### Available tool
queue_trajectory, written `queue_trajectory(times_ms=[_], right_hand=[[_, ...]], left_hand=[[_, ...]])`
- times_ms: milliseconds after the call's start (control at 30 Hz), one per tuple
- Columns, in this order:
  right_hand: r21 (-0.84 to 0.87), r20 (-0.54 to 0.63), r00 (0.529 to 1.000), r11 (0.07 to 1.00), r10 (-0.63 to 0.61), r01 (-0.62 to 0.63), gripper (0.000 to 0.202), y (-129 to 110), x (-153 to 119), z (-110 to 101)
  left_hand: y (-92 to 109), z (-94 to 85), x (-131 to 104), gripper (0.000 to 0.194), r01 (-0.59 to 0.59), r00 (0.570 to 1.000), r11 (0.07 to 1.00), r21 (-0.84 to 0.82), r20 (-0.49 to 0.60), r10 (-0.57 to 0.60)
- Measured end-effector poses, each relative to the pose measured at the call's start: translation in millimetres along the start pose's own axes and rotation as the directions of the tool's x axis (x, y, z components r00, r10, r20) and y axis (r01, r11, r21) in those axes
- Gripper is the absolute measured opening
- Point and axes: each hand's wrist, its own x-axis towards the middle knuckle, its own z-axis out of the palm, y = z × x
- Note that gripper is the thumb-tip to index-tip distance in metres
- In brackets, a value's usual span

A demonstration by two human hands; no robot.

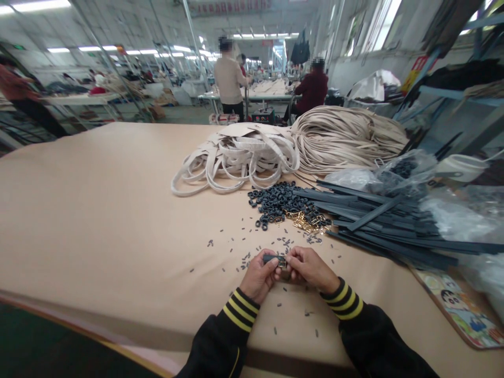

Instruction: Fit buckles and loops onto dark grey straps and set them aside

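Close in front of me, my left hand (258, 277) is closed on a short dark strap (270, 258), thumb on top. A small gold buckle (282, 262) sits at the strap's right end. My right hand (312, 268) pinches at the buckle's right side; its fingertips partly hide what they grip. Both hands are just above the tan tabletop, among small dark cut bits (279, 304) scattered around them. Beyond the hands lies a heap of dark strap loops (275, 199), with a pile of gold buckles (305, 221) along its near right side.
Long dark strips (378, 215) and plastic bags (452, 220) cover the table's right side. Pale straps (244, 157) and a beige bundle (346, 136) lie at the back. A cartoon-printed board (460, 310) is at the right edge. People (230, 79) work at a table beyond.
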Motion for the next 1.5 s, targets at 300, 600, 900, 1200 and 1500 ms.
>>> queue_trajectory(times_ms=[300,600,900,1200,1500], right_hand=[[-0.216,-0.052,0.986,0.966,-0.16,0.145,0.008,7,-1,1],[-0.151,0.046,0.994,0.983,-0.094,0.1,0.012,6,-5,2],[-0.64,-0.047,0.98,0.759,-0.196,0.121,0.028,3,0,-1],[-0.883,-0.097,0.96,0.468,-0.261,0.039,0.019,4,-8,-16],[-0.895,-0.097,0.911,0.436,-0.402,0.097,0.024,27,-25,-12]], left_hand=[[0,-1.6,2,0.031,0.029,1.0,0.999,-0.034,-0.012,-0.029],[-1,-3.5,1,0.028,0.04,0.999,0.999,0.006,0.016,-0.04],[-3,-1.1,0,0.031,0.051,0.998,0.996,0.069,0.025,-0.053],[11,-13.7,0,0.028,0.003,0.994,0.989,0.148,-0.108,0.013],[17,-19.7,-3,0.025,0.004,0.97,0.852,0.524,-0.21,0.125]])
